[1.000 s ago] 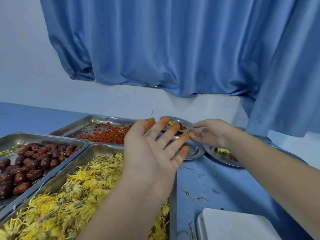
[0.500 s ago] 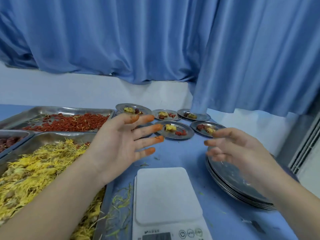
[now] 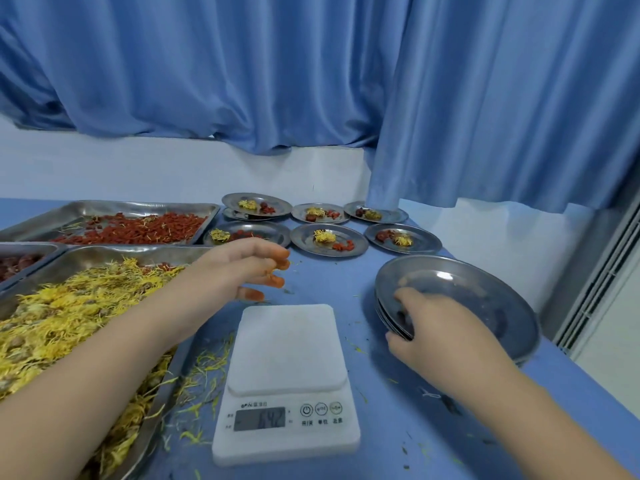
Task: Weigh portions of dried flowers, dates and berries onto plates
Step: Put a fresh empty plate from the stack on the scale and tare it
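Right hand (image 3: 440, 330) pinches the near rim of the top plate (image 3: 485, 299) on the empty stack, thumb on top, fingers curled under. Left hand (image 3: 239, 268) hovers loose, nothing in it, between flower tray (image 3: 104, 254) and scale (image 3: 287, 351). Hands well apart. Step looks like getting a fresh plate onto the scale. Plates nest, so peel off just one, set it centred on the white platform, zero before adding. Display digits blurred. Filled plates (image 3: 358, 244) sit at the back of the surface (image 3: 398, 427).
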The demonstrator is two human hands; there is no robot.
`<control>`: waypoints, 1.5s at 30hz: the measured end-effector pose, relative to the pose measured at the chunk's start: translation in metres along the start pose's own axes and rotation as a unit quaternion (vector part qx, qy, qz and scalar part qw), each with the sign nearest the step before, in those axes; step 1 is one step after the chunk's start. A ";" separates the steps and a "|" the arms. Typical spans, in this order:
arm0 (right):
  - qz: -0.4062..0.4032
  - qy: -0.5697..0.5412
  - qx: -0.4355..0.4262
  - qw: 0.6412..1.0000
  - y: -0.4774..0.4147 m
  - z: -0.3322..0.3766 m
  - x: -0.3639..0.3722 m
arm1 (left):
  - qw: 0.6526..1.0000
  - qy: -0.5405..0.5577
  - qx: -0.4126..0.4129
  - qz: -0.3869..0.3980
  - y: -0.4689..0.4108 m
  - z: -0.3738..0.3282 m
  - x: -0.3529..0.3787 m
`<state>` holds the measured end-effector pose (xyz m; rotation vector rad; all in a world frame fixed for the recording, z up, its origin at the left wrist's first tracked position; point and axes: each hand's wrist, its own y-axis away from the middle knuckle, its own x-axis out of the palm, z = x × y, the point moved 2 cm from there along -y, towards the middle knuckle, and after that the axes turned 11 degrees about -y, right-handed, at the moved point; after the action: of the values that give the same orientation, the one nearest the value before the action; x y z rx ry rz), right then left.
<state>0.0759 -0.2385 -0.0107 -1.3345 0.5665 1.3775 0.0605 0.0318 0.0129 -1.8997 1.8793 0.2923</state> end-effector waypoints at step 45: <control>-0.221 -0.050 -0.377 0.898 0.047 0.084 0.030 | 0.906 0.172 -0.012 -0.387 0.067 0.035 -0.030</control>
<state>0.0077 -0.1679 -0.0321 -1.8398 -0.3917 1.3057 -0.0015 0.0762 -0.0156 -2.6547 1.1340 -0.2957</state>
